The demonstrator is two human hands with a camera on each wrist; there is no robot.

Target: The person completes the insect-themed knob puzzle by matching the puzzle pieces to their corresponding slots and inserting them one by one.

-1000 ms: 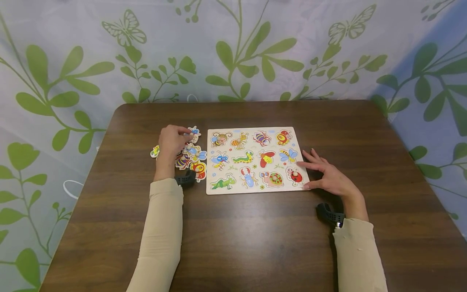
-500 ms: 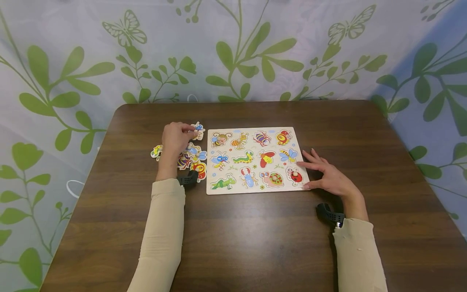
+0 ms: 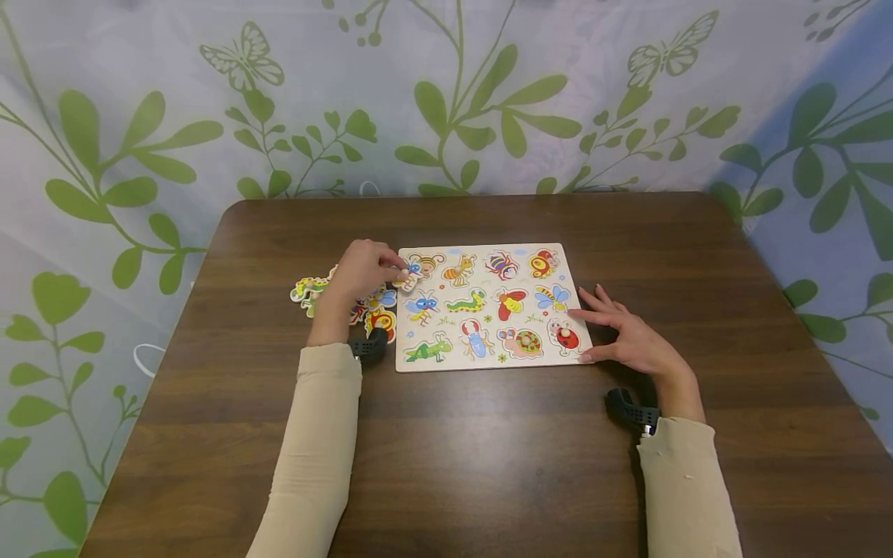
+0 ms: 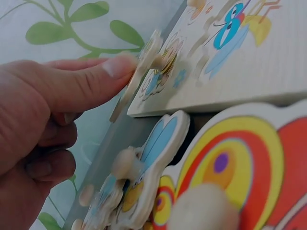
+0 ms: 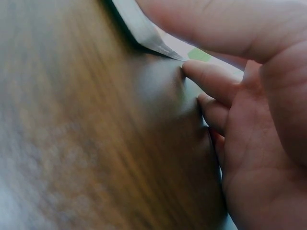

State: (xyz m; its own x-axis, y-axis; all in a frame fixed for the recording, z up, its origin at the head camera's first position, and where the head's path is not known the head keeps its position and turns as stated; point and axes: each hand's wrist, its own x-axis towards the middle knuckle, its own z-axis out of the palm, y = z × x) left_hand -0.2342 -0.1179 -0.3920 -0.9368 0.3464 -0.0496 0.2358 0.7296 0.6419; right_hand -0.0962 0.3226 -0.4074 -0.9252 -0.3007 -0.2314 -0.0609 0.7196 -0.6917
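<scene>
My left hand (image 3: pixel 363 273) pinches a knobbed wooden puzzle piece (image 3: pixel 410 276) with a blue insect on it, over the upper left corner of the puzzle board (image 3: pixel 460 366). Seen from the left wrist, that piece (image 4: pixel 140 72) is nearly edge-on between thumb and finger, close to the bee picture. Pale and flat, the board carries rows of insect pictures. Knobs stand on its ladybug (image 3: pixel 567 339) and snail (image 3: pixel 526 342). My right hand (image 3: pixel 635 341) rests at the board's right edge, thumb and fingers extended and touching it.
Left of the board lie several loose knobbed pieces, partly under my left forearm: a red and yellow butterfly (image 3: pixel 380 322), a blue-winged insect (image 4: pixel 153 158) and a green caterpillar (image 3: pixel 307 290). A brown wooden table (image 3: pixel 488 465) meets a leaf-patterned cloth (image 3: pixel 488 93) behind.
My left hand has carried the blue insect piece rightward from the loose pieces to the board's upper left corner. More of the caterpillar area is uncovered. The right hand has stayed put.
</scene>
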